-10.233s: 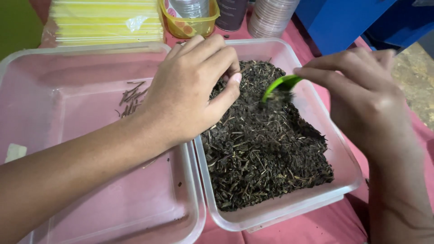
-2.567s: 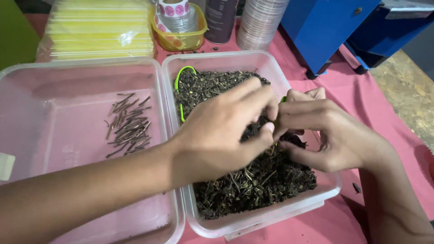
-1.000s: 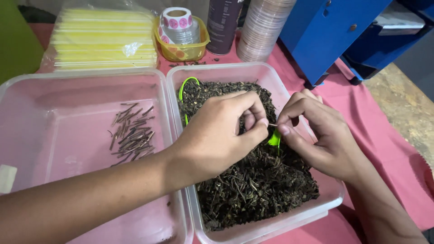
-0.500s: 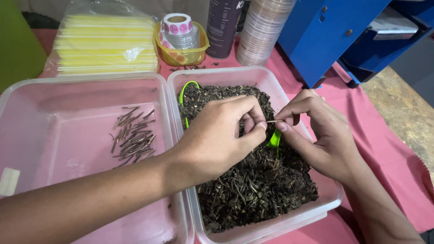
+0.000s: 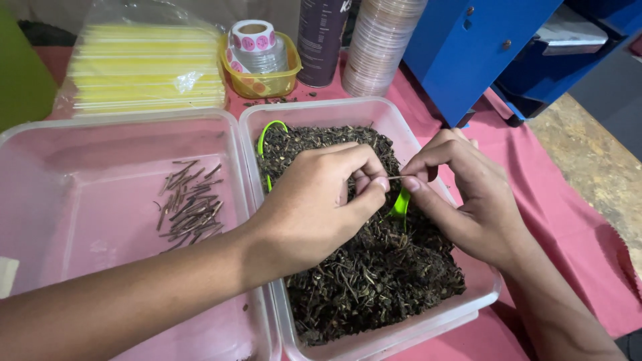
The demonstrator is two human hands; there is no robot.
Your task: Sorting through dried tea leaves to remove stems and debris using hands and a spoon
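Clear tub (image 5: 438, 319) of dried herbs (image 5: 374, 274) sits beside stick-holding tub (image 5: 120, 127).

This looks like a small packing or sorting workbench, perhaps in a home-run workshop rather than a shop floor. A pink cloth (image 5: 568, 220) covers the table, and on it sit two clear plastic tubs (image 5: 234, 134), one heaped with dark dried leaves (image 5: 374, 274), the other with a small pile of picked-out stems (image 5: 187, 204). Behind them lie a wrapped stack of yellow packets (image 5: 144, 67), a roll of round stickers (image 5: 253, 35) in a yellow cup, a tall stack of clear lids (image 5: 378, 47) and a blue metal machine (image 5: 468, 47), though its kind is hard to tell.
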